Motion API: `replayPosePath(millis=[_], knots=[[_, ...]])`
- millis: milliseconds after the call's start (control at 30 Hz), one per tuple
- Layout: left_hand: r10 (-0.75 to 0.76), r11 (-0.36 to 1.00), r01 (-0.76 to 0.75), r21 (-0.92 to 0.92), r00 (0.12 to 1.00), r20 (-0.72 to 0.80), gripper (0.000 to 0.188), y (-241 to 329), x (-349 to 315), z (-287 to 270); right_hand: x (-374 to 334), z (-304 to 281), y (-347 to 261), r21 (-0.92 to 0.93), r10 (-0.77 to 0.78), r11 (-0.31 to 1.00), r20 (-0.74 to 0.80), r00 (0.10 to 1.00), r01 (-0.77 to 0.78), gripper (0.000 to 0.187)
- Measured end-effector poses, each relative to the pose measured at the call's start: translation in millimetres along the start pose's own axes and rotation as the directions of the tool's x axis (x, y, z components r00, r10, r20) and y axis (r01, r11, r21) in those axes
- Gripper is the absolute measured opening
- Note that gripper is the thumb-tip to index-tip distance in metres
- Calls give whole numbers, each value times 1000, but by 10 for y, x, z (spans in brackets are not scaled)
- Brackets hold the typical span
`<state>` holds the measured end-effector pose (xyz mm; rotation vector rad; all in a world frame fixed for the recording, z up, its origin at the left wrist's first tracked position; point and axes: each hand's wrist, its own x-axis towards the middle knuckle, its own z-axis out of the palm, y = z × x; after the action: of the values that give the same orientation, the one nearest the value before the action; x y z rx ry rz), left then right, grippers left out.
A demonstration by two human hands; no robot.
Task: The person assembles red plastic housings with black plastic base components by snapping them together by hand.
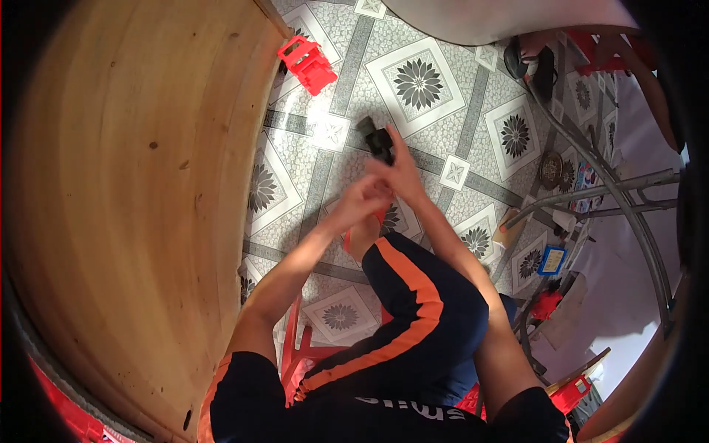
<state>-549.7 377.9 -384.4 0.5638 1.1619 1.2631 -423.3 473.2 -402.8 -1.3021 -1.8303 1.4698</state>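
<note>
A black blocky device (377, 141) with a dark, blurred end is held out over the patterned floor in front of my raised knee. My right hand (402, 174) is closed around its near side, one finger stretched along it. Just below and to the left, my left hand (362, 201) is curled against the right hand near its wrist. Its fingers are bent and slightly smeared, and what they hold, if anything, is hidden. Under both hands is my bare lower leg (360, 240), below dark trousers (421, 295) with an orange stripe.
On the left stands a large wooden panel (148, 162). A small red plastic chair-shaped thing (307, 65) lies on the floor (461, 122) beyond my hands. Grey metal tubes (602, 173), a blue box (552, 260) and a dark shoe (543, 74) are at the right. Red chair legs (295, 347) stand near me.
</note>
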Motion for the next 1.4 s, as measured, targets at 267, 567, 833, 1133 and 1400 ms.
replayPosePath(millis=[267, 567, 833, 1133, 1400], knots=[[558, 754, 1, 657, 526, -641, 92, -90, 1748, -1387, -572, -671, -335, 569, 472, 718, 25, 881, -401, 51], [242, 968, -244, 65, 822, -515, 37, -14, 2103, -817, -1578, -1799, -868, 537, 491, 801, -337, 803, -264, 46], [-63, 997, 68, -38, 992, 113, 31, 1409, 286, 1108, -2462, -2514, -2331, 424, 244, 904, -423, 873, -48, 41], [-325, 934, 340, 114, 669, 669, 57, 1813, -2089, 2496, -4269, -2019, -2777, 615, 269, 764, -576, 772, 193, 37], [-482, 858, 430, 281, 486, 729, 56, 1419, -3058, 3114, -5579, -1792, -2563, -348, -286, 935, -852, 438, -66, 40]])
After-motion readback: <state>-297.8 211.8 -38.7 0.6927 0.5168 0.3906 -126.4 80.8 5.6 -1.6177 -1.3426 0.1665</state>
